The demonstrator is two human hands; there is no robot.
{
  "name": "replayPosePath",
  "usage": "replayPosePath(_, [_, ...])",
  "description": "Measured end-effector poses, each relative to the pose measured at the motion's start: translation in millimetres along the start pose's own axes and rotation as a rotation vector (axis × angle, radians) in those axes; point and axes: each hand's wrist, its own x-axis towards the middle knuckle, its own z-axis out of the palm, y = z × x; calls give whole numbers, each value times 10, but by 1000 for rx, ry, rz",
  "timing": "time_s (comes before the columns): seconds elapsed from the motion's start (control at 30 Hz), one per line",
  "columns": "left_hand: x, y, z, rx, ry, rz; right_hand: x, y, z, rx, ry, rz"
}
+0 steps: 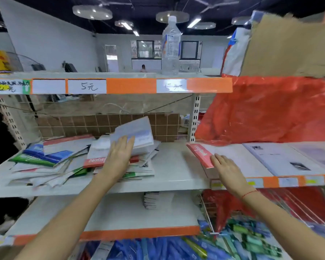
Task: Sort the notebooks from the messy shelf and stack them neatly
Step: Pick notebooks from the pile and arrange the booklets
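A messy pile of notebooks (51, 162) with red, blue, green and white covers lies on the middle shelf (176, 175) at the left. My left hand (119, 156) is on that pile and lifts a pale blue-white notebook (137, 132), which tilts up from the heap. To the right, a red and white notebook (202, 153) lies on the neighbouring shelf section. My right hand (226, 170) rests flat at its near edge, fingers straight and touching the cover.
A clear plastic bottle (170, 47) stands on the top shelf. A red plastic sheet (270, 109) and torn cardboard (289, 44) hang at the right. White booklets (278, 158) lie on the right shelf. A small stack (150, 200) sits on the shelf below, and blue packets (176, 248) lie at the bottom.
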Motion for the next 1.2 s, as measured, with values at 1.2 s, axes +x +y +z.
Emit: replayPosePath(1.2, [631,1708,492,13,84,-139,374,1453,985,306,-405,-315])
